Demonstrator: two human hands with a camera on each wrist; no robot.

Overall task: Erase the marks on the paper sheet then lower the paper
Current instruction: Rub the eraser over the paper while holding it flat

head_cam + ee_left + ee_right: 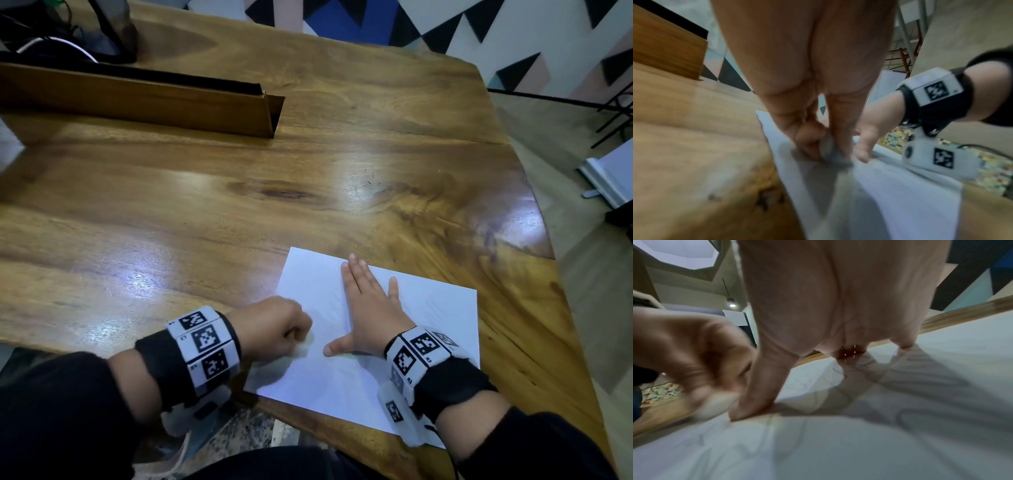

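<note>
Both hands are on the paper sheet (428,318), which lies flat at the near right edge of the wooden surface (239,205). Right hand (370,308) presses it down, fingers straight and spread. Left hand (274,329) is curled tight around a small pale eraser (826,146) (pretty blurry), touching the sheet's left side.

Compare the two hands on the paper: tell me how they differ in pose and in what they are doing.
The right hand lies flat with straight, spread fingers, pressing the paper sheet down; the left hand is curled into a fist. The right hand holds nothing, while the left pinches a small pale eraser against the sheet. The right looks sharp, the left blurred. Both touch the same sheet and wear marker wristbands.
</note>
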